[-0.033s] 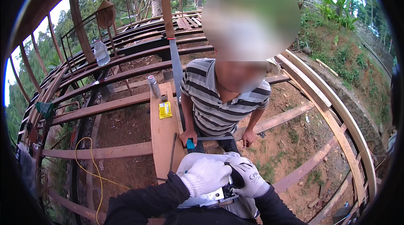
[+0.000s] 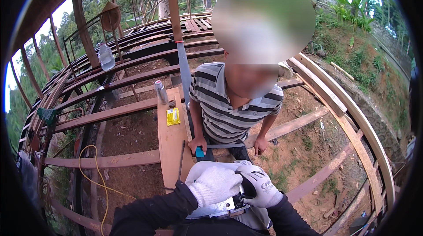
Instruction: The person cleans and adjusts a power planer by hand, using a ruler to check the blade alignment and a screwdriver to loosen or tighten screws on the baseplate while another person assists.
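Close to my body, both gloved hands meet over a tool with a flat silver metal plate (image 2: 222,206) and black parts; its exact kind is partly hidden. My left hand (image 2: 216,185), in a white knit glove, is closed with bent fingers at the tool's upper side, and what it pinches cannot be seen. Around the black part beside it curls my right hand (image 2: 261,187), in a white glove with a dark palm. Just beyond, a person in a striped shirt (image 2: 235,103) faces me, one hand on a teal object (image 2: 200,151) next to a grey strip.
A wooden plank (image 2: 169,136) holds a yellow packet (image 2: 173,116), a metal flask (image 2: 161,92) and a dark rod (image 2: 181,161). Beams (image 2: 105,160) span open gaps above bare soil. A yellow cord (image 2: 105,185) trails at left; a plastic jug (image 2: 106,57) stands farther off.
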`<state>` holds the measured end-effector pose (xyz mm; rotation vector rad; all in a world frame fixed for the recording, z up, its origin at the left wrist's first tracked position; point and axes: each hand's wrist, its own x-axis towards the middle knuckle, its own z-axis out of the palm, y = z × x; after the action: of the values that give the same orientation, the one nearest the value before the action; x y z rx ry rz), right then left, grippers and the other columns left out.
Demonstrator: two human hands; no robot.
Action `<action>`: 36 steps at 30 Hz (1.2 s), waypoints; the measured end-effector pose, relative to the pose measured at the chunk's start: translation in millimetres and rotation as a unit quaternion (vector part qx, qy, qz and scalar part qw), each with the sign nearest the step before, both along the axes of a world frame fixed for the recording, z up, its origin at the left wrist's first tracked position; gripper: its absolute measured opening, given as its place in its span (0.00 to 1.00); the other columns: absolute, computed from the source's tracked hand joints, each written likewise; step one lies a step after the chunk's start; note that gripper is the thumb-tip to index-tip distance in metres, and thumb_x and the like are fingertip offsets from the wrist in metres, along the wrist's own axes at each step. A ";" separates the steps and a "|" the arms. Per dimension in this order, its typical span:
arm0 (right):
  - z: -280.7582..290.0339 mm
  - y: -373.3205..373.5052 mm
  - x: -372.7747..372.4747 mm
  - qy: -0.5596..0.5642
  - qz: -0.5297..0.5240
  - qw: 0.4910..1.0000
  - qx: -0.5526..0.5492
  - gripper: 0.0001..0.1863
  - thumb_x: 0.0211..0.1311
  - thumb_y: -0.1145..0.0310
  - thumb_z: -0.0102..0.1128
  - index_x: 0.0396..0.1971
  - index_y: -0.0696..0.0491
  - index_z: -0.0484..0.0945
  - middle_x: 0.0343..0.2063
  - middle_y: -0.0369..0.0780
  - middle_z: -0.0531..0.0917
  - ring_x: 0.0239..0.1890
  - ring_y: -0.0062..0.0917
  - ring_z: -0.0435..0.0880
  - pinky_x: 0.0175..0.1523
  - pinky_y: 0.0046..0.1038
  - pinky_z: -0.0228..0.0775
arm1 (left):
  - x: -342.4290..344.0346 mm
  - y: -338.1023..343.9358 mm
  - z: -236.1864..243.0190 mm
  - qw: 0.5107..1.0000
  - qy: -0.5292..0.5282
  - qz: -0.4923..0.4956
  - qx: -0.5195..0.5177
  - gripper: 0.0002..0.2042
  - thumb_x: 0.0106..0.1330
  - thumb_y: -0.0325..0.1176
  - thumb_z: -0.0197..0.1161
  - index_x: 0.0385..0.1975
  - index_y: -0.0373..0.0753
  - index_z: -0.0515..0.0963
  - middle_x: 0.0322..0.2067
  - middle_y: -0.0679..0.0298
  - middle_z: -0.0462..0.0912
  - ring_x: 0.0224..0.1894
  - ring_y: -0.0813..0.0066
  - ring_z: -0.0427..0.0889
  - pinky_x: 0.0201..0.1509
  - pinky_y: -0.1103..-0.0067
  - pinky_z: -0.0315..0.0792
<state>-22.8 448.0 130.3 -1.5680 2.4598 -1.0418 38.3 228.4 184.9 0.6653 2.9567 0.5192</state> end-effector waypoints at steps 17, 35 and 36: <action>14.9 55.6 27.6 -0.079 -0.029 0.988 0.130 0.54 0.45 0.45 0.78 0.74 0.48 0.65 0.56 0.51 0.79 0.54 0.47 0.83 0.57 0.42 0.77 | -30.9 -7.0 15.5 0.972 -0.192 -0.086 0.103 0.15 0.65 0.49 0.67 0.39 0.44 0.85 0.29 0.63 0.84 0.34 0.68 0.85 0.40 0.72 0.77; -1.6 55.6 28.1 -0.077 -0.038 0.993 0.075 0.51 0.37 0.53 0.82 0.66 0.56 0.71 0.55 0.52 0.79 0.58 0.50 0.79 0.64 0.44 0.72 | -25.8 12.1 28.7 0.978 -0.193 -0.083 0.013 0.17 0.65 0.48 0.61 0.40 0.41 0.84 0.33 0.53 0.86 0.39 0.55 0.85 0.45 0.65 0.77; 2.6 56.0 30.0 -0.093 -0.041 0.992 0.070 0.51 0.37 0.55 0.82 0.66 0.57 0.72 0.55 0.52 0.79 0.59 0.50 0.78 0.64 0.44 0.71 | -20.0 11.2 38.9 0.982 -0.176 -0.068 0.030 0.17 0.66 0.47 0.62 0.42 0.41 0.84 0.35 0.54 0.86 0.39 0.56 0.86 0.46 0.66 0.77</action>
<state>7.2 504.0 132.9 -1.2779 2.4296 -0.9553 18.3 239.6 223.8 0.6939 2.5553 0.6404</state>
